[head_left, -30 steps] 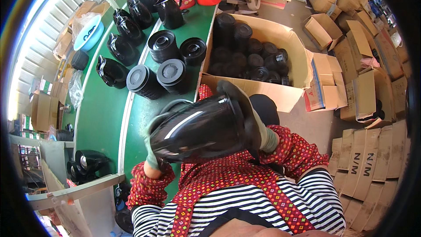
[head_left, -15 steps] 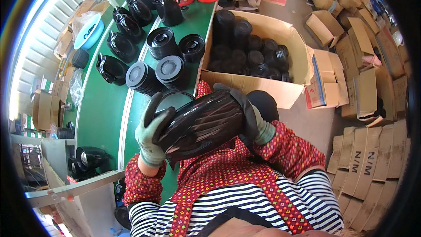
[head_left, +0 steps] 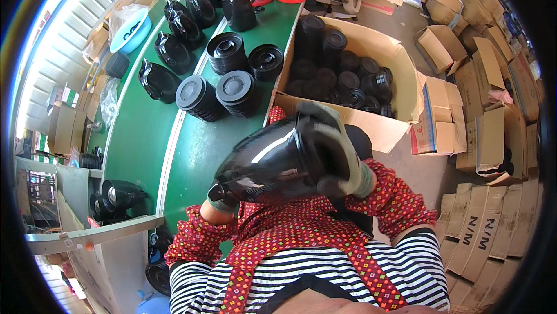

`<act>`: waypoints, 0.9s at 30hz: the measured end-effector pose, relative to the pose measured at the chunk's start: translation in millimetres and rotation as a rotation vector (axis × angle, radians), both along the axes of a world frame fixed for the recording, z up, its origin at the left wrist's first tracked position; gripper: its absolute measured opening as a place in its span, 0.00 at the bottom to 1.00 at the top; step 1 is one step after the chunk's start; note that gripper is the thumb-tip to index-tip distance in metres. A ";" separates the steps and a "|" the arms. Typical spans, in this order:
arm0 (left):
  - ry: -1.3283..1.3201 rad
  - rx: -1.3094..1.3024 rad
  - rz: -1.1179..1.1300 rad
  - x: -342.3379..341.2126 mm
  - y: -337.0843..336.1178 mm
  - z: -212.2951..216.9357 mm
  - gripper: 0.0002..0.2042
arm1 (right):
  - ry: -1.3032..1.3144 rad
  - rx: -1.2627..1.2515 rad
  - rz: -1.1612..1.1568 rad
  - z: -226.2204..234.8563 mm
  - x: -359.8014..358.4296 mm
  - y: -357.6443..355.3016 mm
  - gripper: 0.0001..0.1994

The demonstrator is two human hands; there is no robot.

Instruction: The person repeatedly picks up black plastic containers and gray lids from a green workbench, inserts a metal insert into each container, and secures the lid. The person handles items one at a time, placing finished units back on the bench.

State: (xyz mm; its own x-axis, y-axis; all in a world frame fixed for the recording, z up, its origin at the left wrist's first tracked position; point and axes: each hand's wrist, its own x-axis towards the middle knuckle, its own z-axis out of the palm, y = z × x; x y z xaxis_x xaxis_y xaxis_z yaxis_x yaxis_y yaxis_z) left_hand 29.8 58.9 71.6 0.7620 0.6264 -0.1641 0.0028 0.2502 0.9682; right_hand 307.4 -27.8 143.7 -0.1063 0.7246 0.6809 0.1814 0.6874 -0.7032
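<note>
A glossy black jug (head_left: 261, 160) lies tilted on its side between my two gloved hands, above my lap and the table's near edge. My right hand (head_left: 342, 151) is wrapped round its wide right end, where a dark rim is smeared by motion. At the narrow left end, my left hand (head_left: 223, 202) holds the jug from below; its fingers are mostly hidden behind the body. Beyond it on the green table (head_left: 200, 148) stand stacks of round black discs (head_left: 236, 87) and ring-shaped black parts (head_left: 226, 53). Several similar black jugs (head_left: 159, 82) stand to their left.
A large open carton (head_left: 362, 118) full of dark round parts stands right of the table. Flattened cartons (head_left: 470, 230) are stacked at the right. A light blue basin (head_left: 130, 28) lies beyond the table's left edge. Metal framing (head_left: 96, 237) borders the near left.
The jug has turned, its right end swinging toward me. My right hand has shifted round that end, and my left hand has slid down behind the jug. The view has moved slightly left.
</note>
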 end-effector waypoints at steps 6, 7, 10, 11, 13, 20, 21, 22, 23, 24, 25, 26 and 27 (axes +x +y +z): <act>-0.042 0.401 0.344 2.7 44.4 39.9 0.22 | 0.913 -0.525 -0.006 -84.4 -20.3 8.4 0.31; 0.046 0.360 0.340 5.0 44.6 42.4 0.21 | 1.039 -0.600 0.043 -99.9 -20.9 4.3 0.26; 0.165 0.386 0.306 5.8 39.2 42.0 0.19 | 0.830 -0.598 -0.064 -118.9 -19.9 -2.4 0.26; 0.167 0.501 0.292 1.9 34.0 40.4 0.19 | 0.832 -0.670 -0.083 -110.0 -23.4 -2.7 0.26; -0.026 0.129 0.283 -22.9 21.3 2.0 0.22 | 0.650 -0.718 -0.093 -75.6 -22.9 -14.1 0.26; 0.018 0.221 -0.105 -0.4 -15.9 -1.9 0.24 | -0.200 -0.055 0.023 -17.1 1.3 -23.2 0.55; -0.101 -0.064 -0.059 6.2 -27.0 8.9 0.21 | -0.282 -0.012 0.062 -1.6 -0.1 -21.3 0.54; -0.116 -0.092 -0.059 3.6 -29.5 5.5 0.21 | -0.365 0.025 0.098 11.5 -2.0 -21.2 0.54; -0.131 -0.119 -0.061 3.8 -29.7 2.3 0.21 | -0.341 0.000 0.105 18.3 -5.6 -19.3 0.51; -0.047 -0.043 -0.091 -0.7 -30.3 1.8 0.22 | -0.320 0.032 0.103 19.7 -9.7 -17.4 0.50; 0.036 0.034 -0.121 -0.2 -31.1 10.6 0.23 | -0.303 0.065 0.105 20.1 -12.0 -14.7 0.48; 0.012 0.005 -0.042 5.0 -32.1 13.4 0.23 | -0.286 0.097 0.106 20.3 -12.9 -13.0 0.47; -0.012 -0.025 0.035 13.2 -34.2 13.3 0.23 | -0.287 0.130 0.054 23.2 -12.7 -14.1 0.42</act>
